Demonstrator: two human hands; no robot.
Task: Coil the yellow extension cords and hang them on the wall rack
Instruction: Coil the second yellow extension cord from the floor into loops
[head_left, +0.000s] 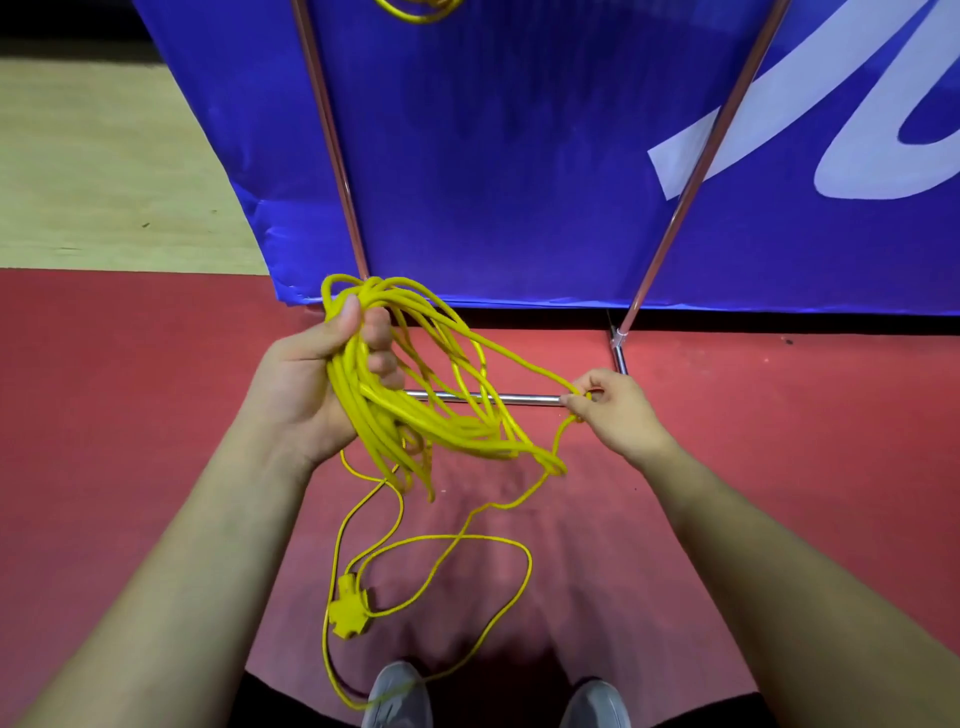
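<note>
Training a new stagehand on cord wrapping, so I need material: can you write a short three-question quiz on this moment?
1. True or false: the left hand grips the bundle of yellow loops.
2. Fill in: the cord's socket end lies on the red ____.
3. What does the right hand pinch? A a single strand; B the socket end; C nothing.
Key: 1 true; 2 floor; 3 A.

Indoor sports hall, red court floor, blue banner on metal frame
</note>
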